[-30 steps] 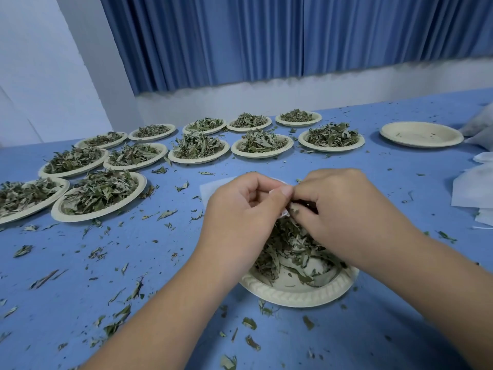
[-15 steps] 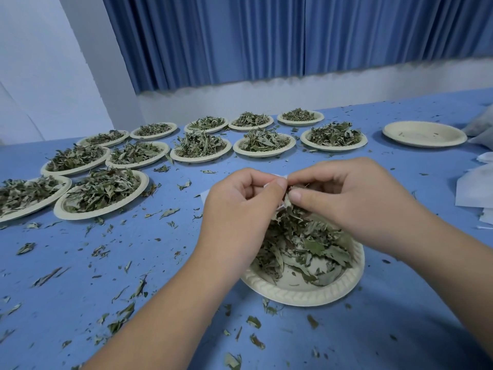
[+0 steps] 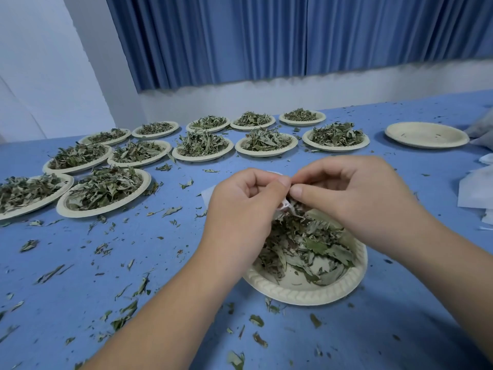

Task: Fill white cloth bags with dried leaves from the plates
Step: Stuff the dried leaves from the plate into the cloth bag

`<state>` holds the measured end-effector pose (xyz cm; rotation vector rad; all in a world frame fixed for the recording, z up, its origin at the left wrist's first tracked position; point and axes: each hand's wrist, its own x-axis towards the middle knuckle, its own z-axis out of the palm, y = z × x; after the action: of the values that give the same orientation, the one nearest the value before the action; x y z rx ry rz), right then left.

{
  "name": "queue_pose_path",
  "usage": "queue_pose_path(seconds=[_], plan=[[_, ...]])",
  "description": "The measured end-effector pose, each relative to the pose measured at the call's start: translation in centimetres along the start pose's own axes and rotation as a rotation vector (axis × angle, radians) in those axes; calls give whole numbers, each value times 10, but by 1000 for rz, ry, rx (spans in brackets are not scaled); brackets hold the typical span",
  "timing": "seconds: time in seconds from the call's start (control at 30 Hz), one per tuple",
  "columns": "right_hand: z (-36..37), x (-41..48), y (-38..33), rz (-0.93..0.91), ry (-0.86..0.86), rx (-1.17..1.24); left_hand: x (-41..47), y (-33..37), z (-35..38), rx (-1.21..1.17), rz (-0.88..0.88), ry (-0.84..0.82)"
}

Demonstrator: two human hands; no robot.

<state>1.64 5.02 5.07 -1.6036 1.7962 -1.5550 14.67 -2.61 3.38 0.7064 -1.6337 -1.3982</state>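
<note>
Right hand higher than a second ago, left hand alongside, both tight on crumpled white bag.

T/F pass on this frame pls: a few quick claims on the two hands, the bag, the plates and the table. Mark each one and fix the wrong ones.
1. The left hand grips the white cloth bag above the near plate. True.
2. The right hand lies flat on the table. False: it is raised, fingers curled, pinching at the bag's mouth against the left hand.
3. The near plate is empty. False: it holds dried leaves.
4. The far-right plate is almost bare. True: it holds only a few crumbs.
5. Leaf scraps litter the table. True.
6. The curtain is red. False: it is blue.
</note>
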Motion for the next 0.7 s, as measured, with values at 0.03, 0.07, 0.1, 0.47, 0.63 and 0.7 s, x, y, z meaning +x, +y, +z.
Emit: queue_pose_path(seconds=[0.03,0.07,0.1,0.47,0.63,0.7], plan=[[-1,0,-1,-6,-18,23,0,0,0,-16,-12,10],[-2,0,-1,-12,-24,30,0,1,-1,-30,-19,12],[-2,1,0,-15,-21,28,0,1,0,-43,-21,11],[2,4,1,-36,38,62,-1,2,-2,-165,-62,-55],[2,8,6,-12,9,115,-1,3,-5,-225,-50,-122],[1,8,5,24,-18,146,-1,4,-6,-262,-45,-145]])
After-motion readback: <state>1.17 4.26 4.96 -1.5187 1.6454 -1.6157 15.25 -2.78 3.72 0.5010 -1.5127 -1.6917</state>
